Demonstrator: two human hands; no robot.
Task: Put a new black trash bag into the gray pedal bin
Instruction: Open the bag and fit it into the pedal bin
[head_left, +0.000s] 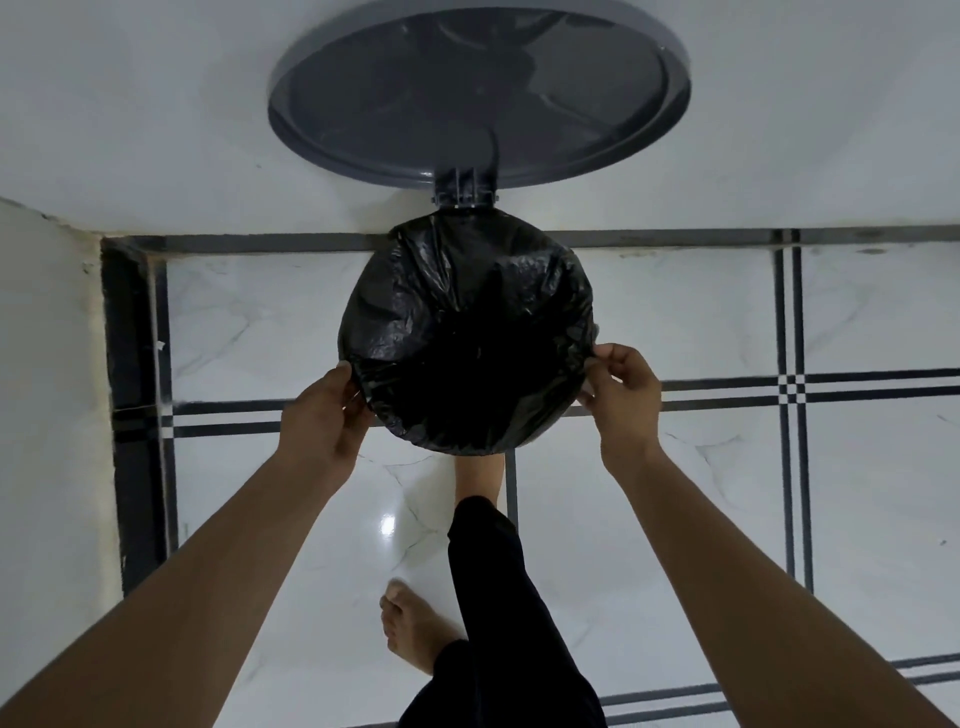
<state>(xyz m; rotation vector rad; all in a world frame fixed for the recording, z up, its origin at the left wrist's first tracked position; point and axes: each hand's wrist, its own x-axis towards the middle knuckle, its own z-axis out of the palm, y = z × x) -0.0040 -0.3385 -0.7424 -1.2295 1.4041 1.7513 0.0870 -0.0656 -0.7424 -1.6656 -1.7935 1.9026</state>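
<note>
- Between both hands, a crinkled black plastic trash bag (467, 332) covers the bin mouth.
- Left hand (324, 415) pinches its edge.
- Right hand (623, 395) pinches the opposite edge.
- Beyond them, the round gray plastic lid (478, 93) stands open.

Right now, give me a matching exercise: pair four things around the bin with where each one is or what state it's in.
Things:
1. round gray plastic lid
2. black plastic trash bag
3. left hand
4. right hand

States:
A. grips the bag's right edge
B. swung up, open, against the wall
C. stretched over the bin's rim
D. grips the bag's left edge

Pairs: 1-B, 2-C, 3-D, 4-A
</note>
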